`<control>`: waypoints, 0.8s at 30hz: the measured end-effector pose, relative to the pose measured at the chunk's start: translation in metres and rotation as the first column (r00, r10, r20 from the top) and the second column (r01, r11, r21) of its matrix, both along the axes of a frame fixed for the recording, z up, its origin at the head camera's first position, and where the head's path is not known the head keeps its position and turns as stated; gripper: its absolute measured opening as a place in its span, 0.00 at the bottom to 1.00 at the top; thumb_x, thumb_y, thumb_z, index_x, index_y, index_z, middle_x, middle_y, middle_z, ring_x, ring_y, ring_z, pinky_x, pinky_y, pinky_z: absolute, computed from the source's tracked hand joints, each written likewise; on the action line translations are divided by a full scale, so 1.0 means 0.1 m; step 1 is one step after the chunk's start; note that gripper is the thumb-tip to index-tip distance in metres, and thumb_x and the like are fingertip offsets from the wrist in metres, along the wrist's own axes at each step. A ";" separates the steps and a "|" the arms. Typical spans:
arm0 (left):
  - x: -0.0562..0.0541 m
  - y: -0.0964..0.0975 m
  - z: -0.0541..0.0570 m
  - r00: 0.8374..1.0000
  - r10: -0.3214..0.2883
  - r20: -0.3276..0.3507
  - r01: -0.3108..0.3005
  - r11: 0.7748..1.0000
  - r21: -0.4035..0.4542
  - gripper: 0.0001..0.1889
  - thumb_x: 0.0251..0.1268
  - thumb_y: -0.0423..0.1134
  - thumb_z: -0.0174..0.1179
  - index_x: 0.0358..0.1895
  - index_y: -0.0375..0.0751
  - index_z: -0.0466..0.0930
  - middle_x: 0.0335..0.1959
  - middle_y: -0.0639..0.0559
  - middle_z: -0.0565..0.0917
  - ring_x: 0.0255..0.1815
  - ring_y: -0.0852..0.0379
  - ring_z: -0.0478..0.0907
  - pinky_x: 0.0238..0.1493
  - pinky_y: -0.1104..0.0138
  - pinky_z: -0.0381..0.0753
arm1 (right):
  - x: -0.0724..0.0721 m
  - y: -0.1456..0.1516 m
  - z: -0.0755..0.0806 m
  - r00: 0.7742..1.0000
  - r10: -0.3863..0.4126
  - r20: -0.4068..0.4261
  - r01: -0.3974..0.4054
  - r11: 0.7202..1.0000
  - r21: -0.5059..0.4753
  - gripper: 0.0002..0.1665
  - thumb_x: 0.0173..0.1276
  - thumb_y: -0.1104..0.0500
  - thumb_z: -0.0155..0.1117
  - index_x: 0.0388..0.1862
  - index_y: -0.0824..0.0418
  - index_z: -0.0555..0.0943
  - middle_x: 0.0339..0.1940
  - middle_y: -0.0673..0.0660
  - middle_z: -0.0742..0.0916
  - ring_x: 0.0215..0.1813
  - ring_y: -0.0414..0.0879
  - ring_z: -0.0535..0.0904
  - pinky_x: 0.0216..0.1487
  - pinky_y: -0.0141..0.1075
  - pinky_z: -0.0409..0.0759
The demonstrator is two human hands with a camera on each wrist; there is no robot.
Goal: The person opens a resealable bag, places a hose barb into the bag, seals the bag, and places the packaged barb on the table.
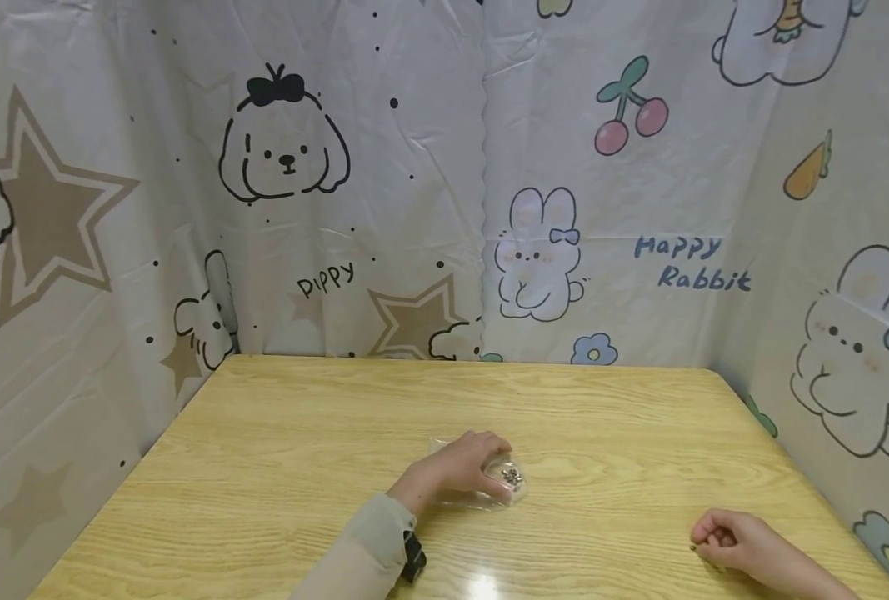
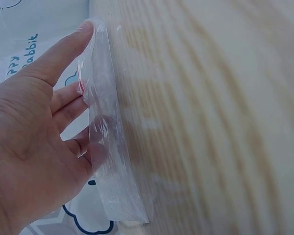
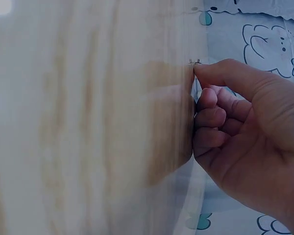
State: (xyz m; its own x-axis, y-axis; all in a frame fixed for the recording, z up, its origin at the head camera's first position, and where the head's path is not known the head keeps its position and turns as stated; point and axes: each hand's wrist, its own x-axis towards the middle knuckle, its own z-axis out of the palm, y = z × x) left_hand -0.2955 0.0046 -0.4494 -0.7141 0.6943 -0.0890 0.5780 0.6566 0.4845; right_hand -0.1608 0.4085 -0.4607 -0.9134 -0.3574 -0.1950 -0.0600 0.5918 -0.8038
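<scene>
My left hand [image 1: 462, 467] lies around a clear plastic bag [image 1: 519, 492] on the table, its thumb and fingers bent about the bag's end. A cluster of small dark metal pieces [image 1: 511, 477] shows through the plastic between thumb and fingers. In the left wrist view, the clear bag [image 2: 110, 166] shows a short red strip near the fingers. My right hand [image 1: 740, 542] rests low at the table's right side, fingers curled. At its thumb and fingertip is a tiny metal piece [image 3: 194, 61], touching or just above the tabletop; its exact kind is too small to tell.
The light wood-grain table [image 1: 324, 425] has rounded far corners. Pale curtains [image 1: 414, 225] printed with rabbits, stars and a dog hang behind it and along both sides. A black band [image 1: 412, 557] is on the left wrist. Light reflects off the table's near middle.
</scene>
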 end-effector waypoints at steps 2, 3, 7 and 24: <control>0.00 0.00 0.00 1.000 -0.001 -0.001 0.001 1.000 -0.003 0.38 0.53 0.57 0.71 0.67 0.49 0.70 0.68 0.55 0.74 0.68 0.55 0.69 0.71 0.64 0.68 | 0.00 -0.01 0.00 1.000 0.001 -0.026 0.000 1.000 0.031 0.09 0.69 0.66 0.58 0.38 0.74 0.76 0.27 0.45 0.77 0.28 0.29 0.67 0.26 0.28 0.68; 0.00 0.01 0.00 1.000 0.000 0.000 0.000 1.000 -0.003 0.38 0.53 0.57 0.70 0.67 0.49 0.70 0.68 0.55 0.73 0.68 0.55 0.69 0.71 0.64 0.68 | 0.00 -0.02 0.00 0.999 0.001 -0.037 0.001 0.999 0.046 0.08 0.69 0.66 0.58 0.37 0.74 0.76 0.27 0.45 0.77 0.28 0.29 0.67 0.26 0.28 0.68; 0.01 0.00 0.00 1.000 0.007 0.009 -0.007 1.000 -0.001 0.38 0.53 0.57 0.70 0.67 0.50 0.70 0.68 0.55 0.73 0.68 0.55 0.68 0.71 0.63 0.68 | -0.01 -0.05 0.00 0.998 -0.007 -0.064 0.014 0.994 0.111 0.06 0.69 0.66 0.59 0.36 0.70 0.78 0.27 0.46 0.78 0.27 0.28 0.66 0.27 0.27 0.68; 0.01 -0.01 0.01 1.000 -0.002 0.009 0.002 1.000 0.014 0.38 0.53 0.57 0.71 0.67 0.49 0.70 0.67 0.55 0.74 0.67 0.55 0.69 0.70 0.64 0.68 | -0.04 -0.04 -0.01 0.996 0.010 -0.093 0.001 0.993 0.119 0.08 0.70 0.64 0.58 0.36 0.70 0.79 0.26 0.44 0.79 0.28 0.27 0.67 0.27 0.26 0.70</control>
State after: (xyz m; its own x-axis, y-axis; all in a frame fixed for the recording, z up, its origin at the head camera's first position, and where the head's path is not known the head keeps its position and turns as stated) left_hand -0.2948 0.0039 -0.4487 -0.7119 0.6970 -0.0853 0.5751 0.6484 0.4989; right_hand -0.1647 0.4042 -0.4614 -0.9278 -0.3413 -0.1505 -0.1345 0.6823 -0.7186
